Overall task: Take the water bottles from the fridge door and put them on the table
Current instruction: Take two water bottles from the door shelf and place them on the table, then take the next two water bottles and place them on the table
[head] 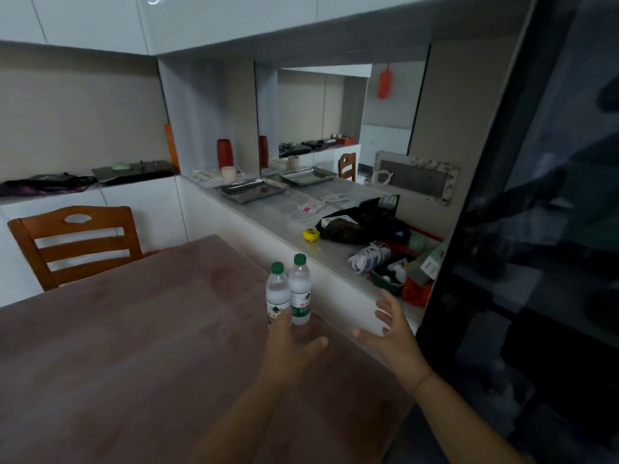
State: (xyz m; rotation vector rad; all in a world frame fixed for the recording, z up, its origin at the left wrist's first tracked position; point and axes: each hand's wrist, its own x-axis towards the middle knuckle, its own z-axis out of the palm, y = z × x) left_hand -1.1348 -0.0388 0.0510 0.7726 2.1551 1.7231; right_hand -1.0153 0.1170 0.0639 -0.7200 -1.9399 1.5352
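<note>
Upright on the table (134,346), close to its right edge: left water bottle (277,293) and right water bottle (299,289), both clear with green caps and green-white labels, sides touching.

Just nearer than the bottles, over the same edge of the table: left hand (291,349), fingers stretched straight toward the bottles' lower parts, thumb splayed to the right, nothing curled round either bottle. Actual contact with the bottles: cannot tell.

Off the table's right edge, raised: right hand (392,333), palm turned inward, fingers spread apart, holding nothing.

At the table's far left side: wooden chair (77,242), slatted back.

Beyond the table's right edge, running away from it: pale counter (278,216). On the counter, from the part nearest the table outward: white cable (368,259), yellow tape measure (311,233), black bag (361,226), metal tray (253,190), beige cup (228,174), red vase (224,154).

Right of the table, past the counter end: fridge door (536,229), dark, glossy, reflections only.
</note>
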